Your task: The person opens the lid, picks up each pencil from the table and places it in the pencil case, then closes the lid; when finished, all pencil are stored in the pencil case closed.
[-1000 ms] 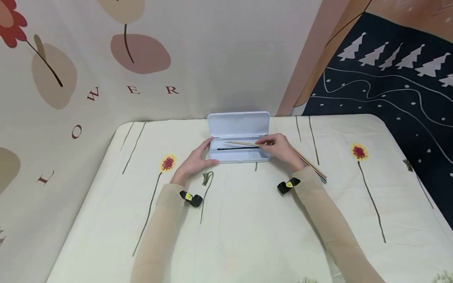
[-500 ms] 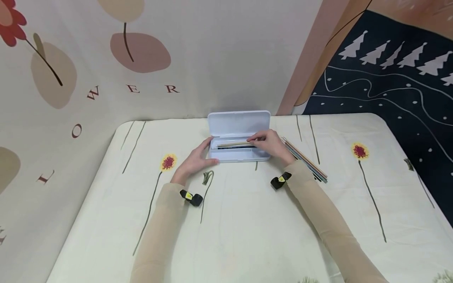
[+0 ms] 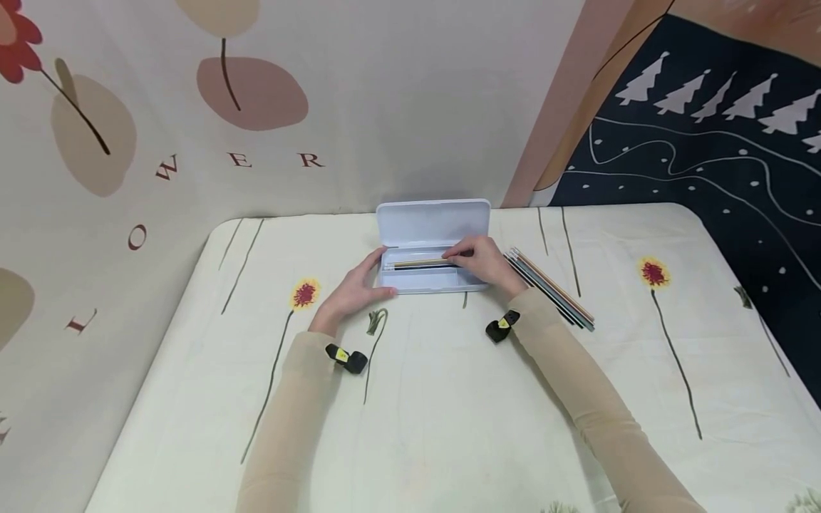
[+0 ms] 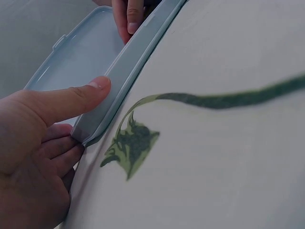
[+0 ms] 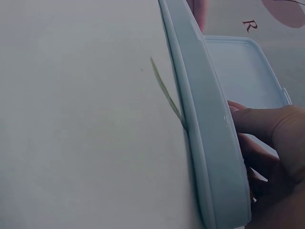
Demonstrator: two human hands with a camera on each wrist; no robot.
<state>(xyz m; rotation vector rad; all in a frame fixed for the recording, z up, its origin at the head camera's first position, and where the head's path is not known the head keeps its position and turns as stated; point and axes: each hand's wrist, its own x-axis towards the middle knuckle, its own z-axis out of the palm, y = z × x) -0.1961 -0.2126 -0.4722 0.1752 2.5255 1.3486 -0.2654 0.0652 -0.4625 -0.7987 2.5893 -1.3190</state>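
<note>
A pale blue pencil case (image 3: 410, 283) lies with its lid (image 3: 432, 223) raised at the back. My left hand (image 3: 351, 296) grips its left end, the thumb on the front wall (image 4: 125, 78) in the left wrist view. Inside the rear compartment, a yellowish pencil (image 3: 417, 261) lies beside a dark pencil (image 3: 410, 268). Over the right half of the case, my right hand (image 3: 485, 262) pinches the yellowish pencil near its right end. In the right wrist view the case wall (image 5: 217, 129) hides the right fingertips and the pencil.
Several pencils (image 3: 556, 291) lie in a slanted bunch on the table, right of the case and close to my right forearm. A white cloth with printed flowers (image 3: 449, 399) covers the table. Behind the case hangs a printed fabric backdrop (image 3: 442, 142).
My right hand has moved left and lowered the yellowish pencil into the case beside the dark one. The loose bunch on the table shows more now. My left hand has stayed put.
</note>
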